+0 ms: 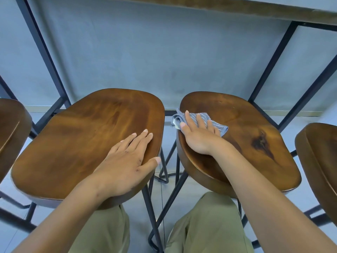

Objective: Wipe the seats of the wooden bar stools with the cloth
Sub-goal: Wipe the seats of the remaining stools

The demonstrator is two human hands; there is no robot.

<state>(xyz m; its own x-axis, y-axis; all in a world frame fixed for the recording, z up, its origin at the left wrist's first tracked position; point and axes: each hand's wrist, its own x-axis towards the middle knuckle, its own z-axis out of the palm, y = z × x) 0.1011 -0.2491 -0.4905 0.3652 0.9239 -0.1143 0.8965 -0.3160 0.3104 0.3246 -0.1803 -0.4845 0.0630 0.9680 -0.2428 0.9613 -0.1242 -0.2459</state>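
Two wooden bar stools stand side by side in front of me. My left hand [127,159] rests flat on the right part of the left stool seat [76,136], fingers straight, thumb over the seat's edge. My right hand [198,136] presses a folded blue-grey striped cloth [204,118] flat onto the left part of the right stool seat [251,136], fingers spread on top of it. The cloth's left end hangs a little over the seat's edge.
Two more wooden stool seats show partly, one at the far left [11,128] and one at the far right [321,161]. A black metal table frame [45,57] and a wooden tabletop edge [218,6] stand beyond the stools. My legs are below, between thin black stool legs [151,207].
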